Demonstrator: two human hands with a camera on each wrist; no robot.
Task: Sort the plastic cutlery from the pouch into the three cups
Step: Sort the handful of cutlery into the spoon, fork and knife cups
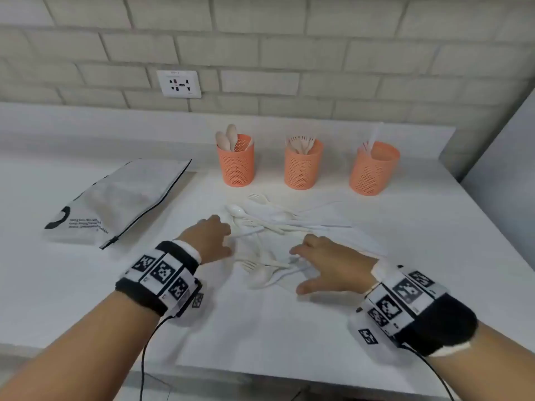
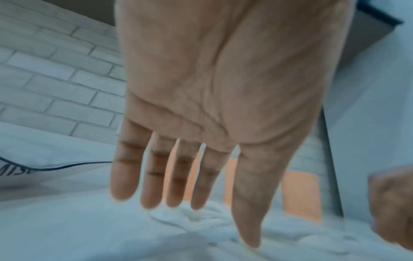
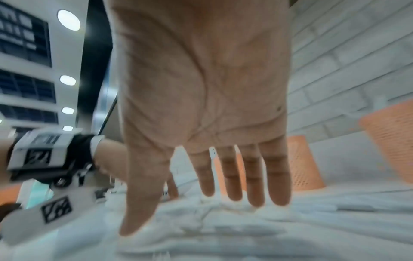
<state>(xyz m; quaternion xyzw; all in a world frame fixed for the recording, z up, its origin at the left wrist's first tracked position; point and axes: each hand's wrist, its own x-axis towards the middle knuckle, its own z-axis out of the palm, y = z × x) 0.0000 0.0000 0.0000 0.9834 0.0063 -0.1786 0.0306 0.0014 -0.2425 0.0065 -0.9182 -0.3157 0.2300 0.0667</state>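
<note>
Three orange mesh cups stand in a row at the back: the left cup (image 1: 236, 162) holds spoons, the middle cup (image 1: 303, 164) holds forks, the right cup (image 1: 373, 169) holds knives. A loose pile of white plastic cutlery (image 1: 269, 224) lies on the white counter in front of them. My left hand (image 1: 214, 235) hovers at the pile's left edge, fingers straight and spread, holding nothing. My right hand (image 1: 327, 261) reaches over the near part of the pile (image 1: 266, 270), fingers straight, empty. Both wrist views show open palms: left hand (image 2: 201, 176), right hand (image 3: 212, 176). The white pouch (image 1: 115, 201) lies flat at left.
A brick wall with a power socket (image 1: 179, 83) backs the counter. The counter's front edge (image 1: 260, 374) runs below my wrists. A grey panel (image 1: 503, 157) rises at the right. Cables hang from both wristbands.
</note>
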